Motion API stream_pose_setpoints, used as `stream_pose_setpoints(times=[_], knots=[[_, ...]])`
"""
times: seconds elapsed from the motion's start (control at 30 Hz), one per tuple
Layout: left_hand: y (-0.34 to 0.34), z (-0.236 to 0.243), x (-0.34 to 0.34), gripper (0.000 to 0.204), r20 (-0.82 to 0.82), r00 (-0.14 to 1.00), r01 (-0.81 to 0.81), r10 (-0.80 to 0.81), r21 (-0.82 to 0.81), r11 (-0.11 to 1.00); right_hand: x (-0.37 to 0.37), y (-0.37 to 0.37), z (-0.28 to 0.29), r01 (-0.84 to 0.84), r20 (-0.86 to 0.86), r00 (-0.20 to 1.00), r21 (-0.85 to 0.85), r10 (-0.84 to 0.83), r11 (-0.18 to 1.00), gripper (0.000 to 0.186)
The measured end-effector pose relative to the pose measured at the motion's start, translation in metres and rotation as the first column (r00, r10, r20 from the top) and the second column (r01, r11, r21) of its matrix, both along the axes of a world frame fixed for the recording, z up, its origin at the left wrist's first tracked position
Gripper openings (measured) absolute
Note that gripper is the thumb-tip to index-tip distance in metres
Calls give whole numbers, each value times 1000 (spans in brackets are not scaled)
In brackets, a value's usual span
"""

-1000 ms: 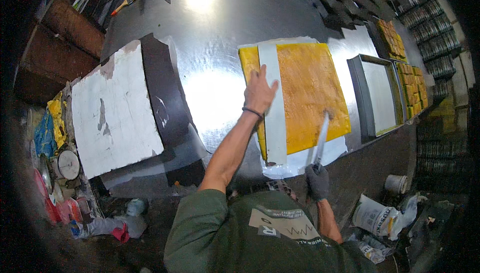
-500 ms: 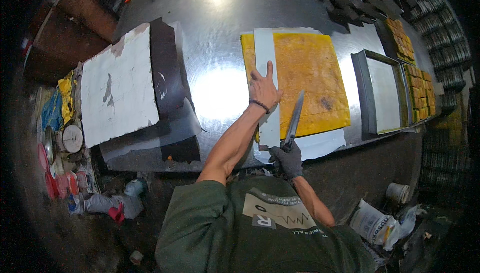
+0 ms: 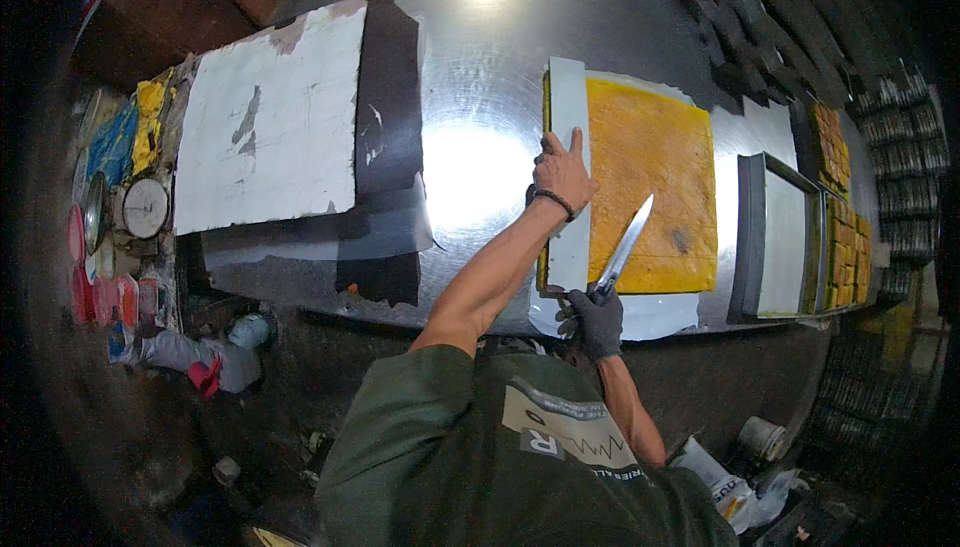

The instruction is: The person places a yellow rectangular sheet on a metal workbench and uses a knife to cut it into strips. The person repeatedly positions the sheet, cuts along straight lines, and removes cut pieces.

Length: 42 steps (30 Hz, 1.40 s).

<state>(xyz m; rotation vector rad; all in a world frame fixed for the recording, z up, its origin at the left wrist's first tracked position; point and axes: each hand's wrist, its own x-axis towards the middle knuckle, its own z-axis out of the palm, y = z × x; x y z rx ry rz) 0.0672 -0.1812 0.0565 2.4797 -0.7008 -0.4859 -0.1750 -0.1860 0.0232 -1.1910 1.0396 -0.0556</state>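
Holding a knife point(image 3: 628, 240), right grip point(image 3: 600, 327) perhaps touches pale strip point(image 3: 569, 97).

Amber slab point(image 3: 655, 157) (one dark smudge) on a silver-grey desk point(image 3: 480, 77)
Along the slab's left side, a pale grey strip point(image 3: 570, 252); left of the slab, a grey-blotched white sheet point(image 3: 300, 142); right of the slab, golden-brown blocks point(image 3: 847, 252).

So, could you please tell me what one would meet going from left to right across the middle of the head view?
Round white dial → large white sheet → pale flat strip → knife → metal tray → nearer batch of cut yellow blocks.
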Motion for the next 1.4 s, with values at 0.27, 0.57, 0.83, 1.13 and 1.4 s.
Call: stream_pose_setpoints(times=[0.27,0.57,0.83,1.13,1.4], knots=[[6,7,-1,91,-15,1000,22,-21,22,1000,5,9,14,42,16,999,-16,-42,999,24],[3,1,-2,90,3,1000,-3,3,44,999,1,9,6,58,34,998,11,-58,998,22],[-6,-19,3,84,63,998,-26,21,90,996,1,13,3,79,97,992,22,-81,997,15],[3,-17,12,106,17,998,66,-67,61,996,4,13,11,47,-8,999,-31,-47,998,19],[0,-22,20,110,-2,995,102,-102,94,990,5,15,9,17,20,1000,-39,-16,999,19]])
